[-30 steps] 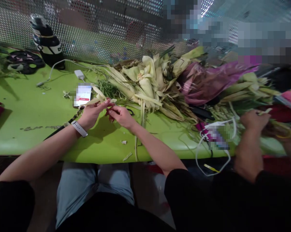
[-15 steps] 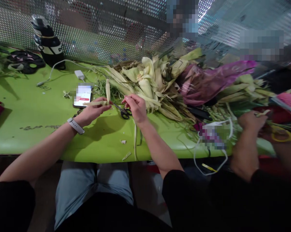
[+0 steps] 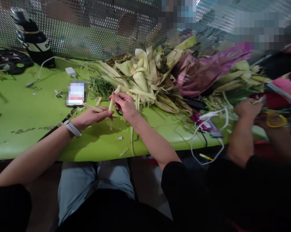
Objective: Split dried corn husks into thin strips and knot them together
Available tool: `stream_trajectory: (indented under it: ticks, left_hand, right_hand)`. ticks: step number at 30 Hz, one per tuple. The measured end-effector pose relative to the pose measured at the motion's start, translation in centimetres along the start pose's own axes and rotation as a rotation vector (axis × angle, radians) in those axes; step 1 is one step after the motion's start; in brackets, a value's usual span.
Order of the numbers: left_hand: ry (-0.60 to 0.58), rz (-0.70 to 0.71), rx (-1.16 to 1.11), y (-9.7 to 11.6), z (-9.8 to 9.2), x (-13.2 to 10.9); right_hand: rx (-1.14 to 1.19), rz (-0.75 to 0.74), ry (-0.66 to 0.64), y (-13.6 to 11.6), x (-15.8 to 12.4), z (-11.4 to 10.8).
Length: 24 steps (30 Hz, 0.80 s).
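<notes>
At a green table (image 3: 99, 138), we see two bare hands at work close together, a narrow gap between them, on pale strips of corn husk. The right hand (image 3: 125, 104) pinches the upper part of an upright husk strip (image 3: 112, 102) between thumb and fingers. The left hand (image 3: 93, 117), a white band (image 3: 73, 129) at its wrist, closes its fingers on a second husk strip (image 3: 94, 108), which reaches left toward a lit phone (image 3: 76, 93); the upright strip's lower end meets these fingertips. We cannot tell whether the two strips are joined.

Dark scissors (image 3: 119, 112) lie partly hidden by the right hand. Beyond it we find a heap of corn husks (image 3: 140, 75), with a purple plastic bag (image 3: 194, 75) against its right side. A small pale scrap (image 3: 120, 138) lies nearer the table's front edge. At far right, a co-worker's hand (image 3: 248, 109) grips something too blurred for us to name.
</notes>
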<state>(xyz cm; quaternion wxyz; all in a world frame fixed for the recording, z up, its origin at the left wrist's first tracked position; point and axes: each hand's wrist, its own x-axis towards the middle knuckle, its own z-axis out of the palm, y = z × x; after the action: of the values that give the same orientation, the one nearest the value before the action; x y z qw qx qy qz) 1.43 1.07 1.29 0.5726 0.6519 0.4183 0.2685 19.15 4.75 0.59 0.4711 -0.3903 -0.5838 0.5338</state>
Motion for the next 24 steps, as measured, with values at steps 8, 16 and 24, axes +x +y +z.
stream_trajectory:
  ticks: [8,16,24]
  left_hand:
    - [0.153,0.011,-0.395,-1.1,-0.8,1.1]
    - [0.277,0.140,-0.278,-1.0,-0.7,0.9]
    - [0.235,0.069,-0.086,-0.9,-2.1,0.9]
  right_hand:
    - [-0.191,0.027,-0.005,-0.3,0.7,-1.5]
    - [-0.384,-0.028,-0.386,-1.0,-0.5,-1.0]
    - [-0.324,-0.042,-0.367,-0.5,0.4,-2.1]
